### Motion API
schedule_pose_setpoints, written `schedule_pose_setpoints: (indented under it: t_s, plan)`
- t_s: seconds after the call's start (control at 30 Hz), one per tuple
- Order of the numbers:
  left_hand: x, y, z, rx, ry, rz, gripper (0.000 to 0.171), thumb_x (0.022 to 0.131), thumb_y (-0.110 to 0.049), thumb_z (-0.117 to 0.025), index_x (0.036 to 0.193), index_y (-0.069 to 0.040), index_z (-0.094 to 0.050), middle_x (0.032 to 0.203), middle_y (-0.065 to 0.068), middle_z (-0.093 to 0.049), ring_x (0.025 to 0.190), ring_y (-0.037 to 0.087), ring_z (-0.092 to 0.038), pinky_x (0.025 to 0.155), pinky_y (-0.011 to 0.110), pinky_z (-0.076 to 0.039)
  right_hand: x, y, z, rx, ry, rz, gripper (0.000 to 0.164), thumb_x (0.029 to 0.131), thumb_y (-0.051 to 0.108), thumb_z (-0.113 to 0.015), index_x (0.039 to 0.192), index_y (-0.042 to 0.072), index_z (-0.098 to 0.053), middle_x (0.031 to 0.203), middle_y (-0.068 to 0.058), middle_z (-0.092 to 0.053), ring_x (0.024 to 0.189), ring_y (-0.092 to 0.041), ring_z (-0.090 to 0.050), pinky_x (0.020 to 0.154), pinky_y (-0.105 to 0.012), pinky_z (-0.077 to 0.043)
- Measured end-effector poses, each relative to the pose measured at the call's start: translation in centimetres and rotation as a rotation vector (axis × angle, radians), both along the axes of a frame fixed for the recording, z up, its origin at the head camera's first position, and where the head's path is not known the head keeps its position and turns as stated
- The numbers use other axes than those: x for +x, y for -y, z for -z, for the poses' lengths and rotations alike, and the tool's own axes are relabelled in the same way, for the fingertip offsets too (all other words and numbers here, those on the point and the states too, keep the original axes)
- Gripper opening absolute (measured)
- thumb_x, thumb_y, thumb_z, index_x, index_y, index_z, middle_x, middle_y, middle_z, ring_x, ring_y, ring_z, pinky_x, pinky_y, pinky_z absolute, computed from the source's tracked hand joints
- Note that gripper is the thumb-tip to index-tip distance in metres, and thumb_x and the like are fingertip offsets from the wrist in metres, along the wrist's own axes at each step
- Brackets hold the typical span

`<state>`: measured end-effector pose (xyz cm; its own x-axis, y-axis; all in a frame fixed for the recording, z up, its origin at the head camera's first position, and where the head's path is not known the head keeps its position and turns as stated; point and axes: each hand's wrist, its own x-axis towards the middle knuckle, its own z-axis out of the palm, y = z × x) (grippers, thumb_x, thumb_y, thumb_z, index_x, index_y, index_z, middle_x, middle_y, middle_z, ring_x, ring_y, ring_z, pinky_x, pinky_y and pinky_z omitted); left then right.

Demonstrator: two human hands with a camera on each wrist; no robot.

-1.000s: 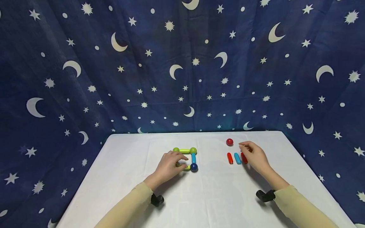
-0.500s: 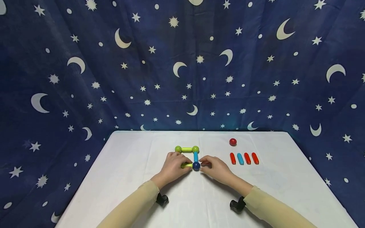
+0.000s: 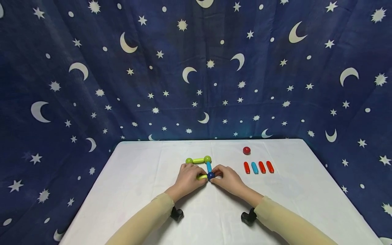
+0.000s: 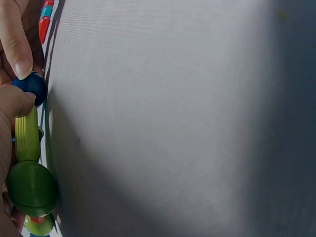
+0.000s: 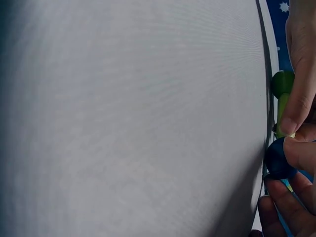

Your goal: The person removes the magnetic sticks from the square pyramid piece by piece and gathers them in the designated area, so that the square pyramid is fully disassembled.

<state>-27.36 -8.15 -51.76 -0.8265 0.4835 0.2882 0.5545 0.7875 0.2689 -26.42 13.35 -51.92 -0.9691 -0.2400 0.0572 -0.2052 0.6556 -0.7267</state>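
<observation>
My left hand point(image 3: 188, 180) pinches a lime-green rod point(image 4: 27, 136) on the near side of a four-sided frame of rods and balls. My right hand point(image 3: 228, 178) pinches the dark blue ball point(image 3: 211, 175) at that rod's right end, thumb on its near side. From the blue ball a light blue rod point(image 3: 209, 166) runs back, slightly slanted, to a green ball point(image 3: 207, 159). A second lime rod point(image 3: 198, 160) joins this to another green ball point(image 3: 189, 161). The near-left corner, a green ball point(image 4: 32, 187), shows in the left wrist view; the left hand hides it from the head camera.
Right of the hands lie three red rods point(image 3: 261, 167) and a blue rod point(image 3: 255, 167) in a row. Behind them sits a red ball point(image 3: 246, 150). A white cloth covers the table point(image 3: 214, 217); a dark blue star-patterned curtain point(image 3: 196, 85) hangs behind its far edge.
My right hand has left the red rod at the row's right end, come left, and taken hold of the blue ball. My left fingers have closed on the near lime rod.
</observation>
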Motion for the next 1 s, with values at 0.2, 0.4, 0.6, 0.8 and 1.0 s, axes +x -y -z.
schedule_pose_setpoints:
  t_s: [0.2,0.4,0.6,0.8,1.0]
  plan:
    - [0.07,-0.07,-0.13,0.003,-0.002,0.0,0.013,0.091,-0.039,-0.075,0.098,-0.028,-0.076,0.094,-0.014,-0.069,0.09,0.011,-0.052,0.093,0.041,-0.035,-0.21,0.05,0.1,0.022,-0.019,0.006,0.03,0.083,0.028,-0.088,0.104,0.022,-0.068,0.091,0.014,-0.067,0.09,-0.011,-0.056,0.084,-0.04,-0.045]
    - [0.16,-0.1,-0.35,0.004,-0.005,0.009,0.012,0.091,-0.037,-0.076,0.097,-0.027,-0.076,0.092,-0.014,-0.068,0.088,0.011,-0.052,0.091,0.042,-0.036,-0.33,0.16,0.19,0.041,-0.03,0.01,0.031,0.081,0.028,-0.089,0.102,0.022,-0.068,0.09,0.013,-0.065,0.088,-0.011,-0.055,0.082,-0.038,-0.045]
    - [0.07,-0.12,-0.39,0.002,-0.001,0.016,0.01,0.091,-0.037,-0.076,0.096,-0.028,-0.076,0.09,-0.015,-0.068,0.088,0.011,-0.052,0.09,0.041,-0.036,-0.26,0.2,0.01,0.034,-0.014,0.015,0.031,0.081,0.028,-0.089,0.103,0.021,-0.068,0.091,0.011,-0.065,0.088,-0.011,-0.057,0.083,-0.039,-0.047]
    - [0.07,-0.11,-0.37,0.011,0.007,0.021,0.008,0.091,-0.036,-0.076,0.094,-0.028,-0.076,0.089,-0.016,-0.068,0.087,0.011,-0.051,0.091,0.042,-0.037,-0.33,0.18,-0.01,0.022,0.012,0.015,0.031,0.082,0.027,-0.089,0.103,0.021,-0.067,0.092,0.01,-0.066,0.089,-0.011,-0.058,0.086,-0.041,-0.049]
    - [-0.01,-0.13,-0.38,0.008,0.013,0.019,0.009,0.092,-0.037,-0.075,0.095,-0.029,-0.076,0.092,-0.016,-0.069,0.088,0.011,-0.051,0.092,0.043,-0.037,-0.23,0.14,-0.07,0.009,0.016,0.015,0.031,0.082,0.026,-0.089,0.103,0.02,-0.067,0.093,0.009,-0.067,0.09,-0.011,-0.06,0.087,-0.042,-0.05]
